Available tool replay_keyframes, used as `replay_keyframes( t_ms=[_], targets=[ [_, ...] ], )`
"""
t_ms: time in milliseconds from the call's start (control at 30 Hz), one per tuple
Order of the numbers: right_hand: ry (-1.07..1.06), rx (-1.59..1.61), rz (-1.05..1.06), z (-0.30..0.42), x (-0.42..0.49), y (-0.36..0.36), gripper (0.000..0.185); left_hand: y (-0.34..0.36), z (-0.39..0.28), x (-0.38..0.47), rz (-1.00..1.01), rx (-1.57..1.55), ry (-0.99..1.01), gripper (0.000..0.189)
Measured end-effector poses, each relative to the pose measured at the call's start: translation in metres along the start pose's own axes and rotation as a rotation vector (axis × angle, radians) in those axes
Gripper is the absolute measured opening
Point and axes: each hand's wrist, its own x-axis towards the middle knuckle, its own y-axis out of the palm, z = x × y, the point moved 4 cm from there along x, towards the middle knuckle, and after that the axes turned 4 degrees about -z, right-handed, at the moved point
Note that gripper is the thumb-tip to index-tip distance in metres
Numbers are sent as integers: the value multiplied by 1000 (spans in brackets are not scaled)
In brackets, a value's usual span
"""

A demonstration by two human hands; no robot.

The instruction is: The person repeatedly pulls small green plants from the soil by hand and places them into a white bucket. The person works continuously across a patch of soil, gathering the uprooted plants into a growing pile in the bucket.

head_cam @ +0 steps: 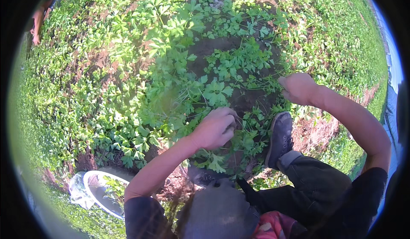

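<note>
Leafy green plants [238, 59] with lobed, celery-like leaves grow from dark soil [221, 45] before me. My left hand [219, 128] is low among the leaves at the centre, its fingers curled inward. Thin stems show by its fingertips, but whatever is inside the curl is hidden. Farther right, my right hand [298, 88] has its thumb and fingers pinched together at the ends of thin green stems [267, 83]. It is just above my dark laced shoe [282, 136].
A white-rimmed tub [91, 187] holding some green leaves stands at lower left, with clear plastic [77, 192] beside it. Another person's hand [36, 38] hangs at the upper left edge. Pale sheeting [390, 62] borders the plot on the right. Bare reddish soil [315, 131] lies beside my shoe.
</note>
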Motion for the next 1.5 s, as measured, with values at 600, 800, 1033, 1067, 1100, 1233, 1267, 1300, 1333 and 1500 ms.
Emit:
replay_keyframes(
  t_ms=[600,800,1033,1067,1100,1233,1267,1300,1333,1500],
  targets=[
    [-397,-160,-856,32,274,-21,15,-19,-122,-183,-622,48,-1110,13],
    [-260,187,-888,43,295,-16,11,13,-119,-170,-851,-364,-1249,17],
    [-364,295,-463,29,274,-43,19,10,-115,-147,-863,-428,-1283,19],
    [-399,536,-578,12,247,-67,17,7,-116,-142,-854,-419,-1289,19],
    [-376,568,-624,-5,244,-81,22,5,-114,-138,-848,-435,-1283,19],
    [-84,711,-965,-112,246,-101,41,2,-111,-134,-842,-476,-1320,19],
    [-6,752,-1016,-138,255,-93,44,2,-109,-136,-825,-476,-1356,19],
    [37,866,-885,-156,261,-84,47,3,-108,-140,-813,-475,-1394,20],
    [77,827,-800,-169,267,-75,46,6,-104,-145,-845,-523,-1355,20],
    [75,577,-522,-178,285,-31,32,9,-96,-145,-900,-615,-1350,21]
  ],
)
